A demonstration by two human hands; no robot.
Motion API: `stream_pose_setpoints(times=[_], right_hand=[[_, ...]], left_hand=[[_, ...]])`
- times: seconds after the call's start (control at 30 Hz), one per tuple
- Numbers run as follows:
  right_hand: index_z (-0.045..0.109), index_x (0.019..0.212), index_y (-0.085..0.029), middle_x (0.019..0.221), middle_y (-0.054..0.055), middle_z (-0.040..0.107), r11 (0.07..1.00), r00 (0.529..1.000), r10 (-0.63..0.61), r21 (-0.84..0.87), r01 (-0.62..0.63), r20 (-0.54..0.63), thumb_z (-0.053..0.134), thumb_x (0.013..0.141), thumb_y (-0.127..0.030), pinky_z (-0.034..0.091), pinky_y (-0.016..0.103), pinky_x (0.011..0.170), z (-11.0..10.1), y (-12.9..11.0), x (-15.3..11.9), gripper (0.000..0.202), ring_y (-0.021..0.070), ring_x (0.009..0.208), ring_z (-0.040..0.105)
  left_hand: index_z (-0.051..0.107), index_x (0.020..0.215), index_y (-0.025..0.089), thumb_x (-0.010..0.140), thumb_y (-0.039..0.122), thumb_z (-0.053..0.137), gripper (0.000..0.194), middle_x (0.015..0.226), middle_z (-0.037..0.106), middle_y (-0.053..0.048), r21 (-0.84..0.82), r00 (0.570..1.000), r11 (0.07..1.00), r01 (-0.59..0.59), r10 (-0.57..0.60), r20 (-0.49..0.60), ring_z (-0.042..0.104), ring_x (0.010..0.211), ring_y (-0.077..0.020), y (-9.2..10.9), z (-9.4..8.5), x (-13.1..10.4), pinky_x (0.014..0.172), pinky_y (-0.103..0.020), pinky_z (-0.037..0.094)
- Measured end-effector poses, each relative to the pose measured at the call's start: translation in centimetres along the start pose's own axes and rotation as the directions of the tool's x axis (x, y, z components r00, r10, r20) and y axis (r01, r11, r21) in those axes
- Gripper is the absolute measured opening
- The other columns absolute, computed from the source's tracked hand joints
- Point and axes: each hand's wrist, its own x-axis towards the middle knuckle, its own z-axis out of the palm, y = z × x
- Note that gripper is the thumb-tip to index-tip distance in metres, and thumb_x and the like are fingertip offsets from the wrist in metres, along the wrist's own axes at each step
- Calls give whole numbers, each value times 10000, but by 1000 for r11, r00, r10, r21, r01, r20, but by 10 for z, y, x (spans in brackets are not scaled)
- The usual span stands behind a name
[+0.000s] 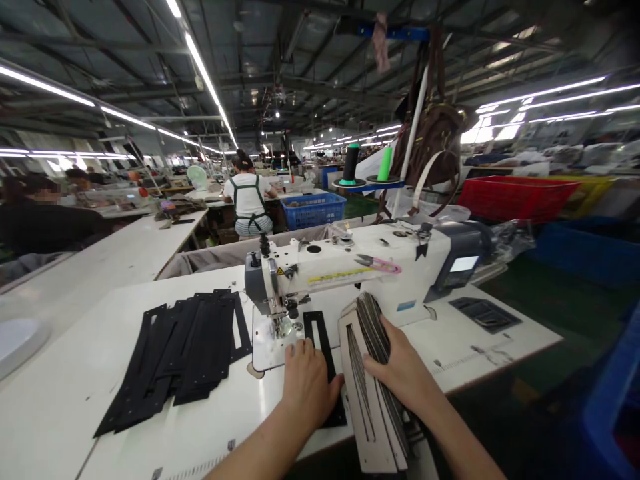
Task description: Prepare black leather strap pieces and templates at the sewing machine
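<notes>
The left hand [307, 383] lies flat, fingers together, pressing a black slotted strip [320, 347] onto the table [60, 400] just in front of the sewing machine [350, 273], close to its needle. The right hand [400, 370] rests on a stack of pale and dark slotted pieces [370, 400] beside that strip, fingers curled over the top edges, thumb tucked against the side. A fanned pile of black strips [185, 350] lies to the left, apart from both hands. Pink snips [380, 264] sit on the machine top. Farther off, a person in an apron [249, 197] sits facing away, near a blue crate [313, 210]
</notes>
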Motion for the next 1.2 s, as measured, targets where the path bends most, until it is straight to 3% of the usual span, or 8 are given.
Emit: stream_pose_setpoints(times=[0.17,0.37,0.47,0.53,0.7,0.87,1.0,1.2], right_hand=[[234,1371,-44,1377,222,291,957,999,30,-287,-36,-27,481,737,-267,463,399,808,5,-8,-5,716,315,1070,525],[231,1372,-41,1390,241,257,948,1000,10,-317,-10,-1,483,732,-250,469,378,780,11,-17,-7,719,299,1036,547],[241,1369,-46,1373,241,284,953,1000,-5,-304,1,-12,500,720,-246,470,388,780,18,-25,-7,727,311,1033,546],[240,1367,-48,1362,240,302,957,1000,-16,-290,11,-16,506,719,-253,469,389,785,22,-30,-8,729,319,1050,536],[222,1358,2,1378,245,285,980,998,-61,-188,58,-11,444,806,-311,426,390,898,28,-29,-10,673,321,1194,420],[241,1344,1,1368,212,327,994,994,-96,-60,93,-49,386,833,-298,381,394,969,33,-16,-11,610,278,1256,343],[222,1353,-9,1385,193,308,997,997,-73,-21,72,-40,440,795,-300,364,385,992,34,-17,-14,666,275,1258,338],[224,1365,-32,1395,170,301,999,1000,-28,-16,28,10,451,796,-340,346,389,1008,31,-27,-16,686,281,1241,363]], left_hand=[[574,996,21,672,129,538,344,976,559,-222,-1,992,994,105,-105,66,483,975,-383,7,-5,4,768,-462,413],[415,1211,41,678,113,583,564,1154,517,-195,-119,978,973,198,-188,92,495,1064,-289,-28,-3,8,882,-343,387],[277,1311,39,751,89,501,605,1087,592,-162,-175,972,958,227,-211,104,555,1011,-232,-27,0,7,841,-286,407],[227,1343,35,799,127,459,598,1055,617,-164,-186,976,960,209,-192,105,577,978,-246,-17,-2,5,824,-309,416],[438,1237,83,856,278,403,429,1015,637,-159,-297,984,943,149,-112,138,585,950,-280,1,-13,-3,822,-370,418],[559,1096,109,757,380,541,435,1072,597,-141,-424,976,885,190,-122,181,566,964,-278,-4,-13,-4,846,-368,413],[564,1066,93,658,388,630,508,1036,599,-157,-618,959,737,274,-161,235,564,937,-297,-16,-6,2,833,-397,424],[496,1105,51,646,379,619,577,1065,570,-196,-751,904,519,408,-112,413,589,870,-263,-31,-2,7,580,-308,506]])
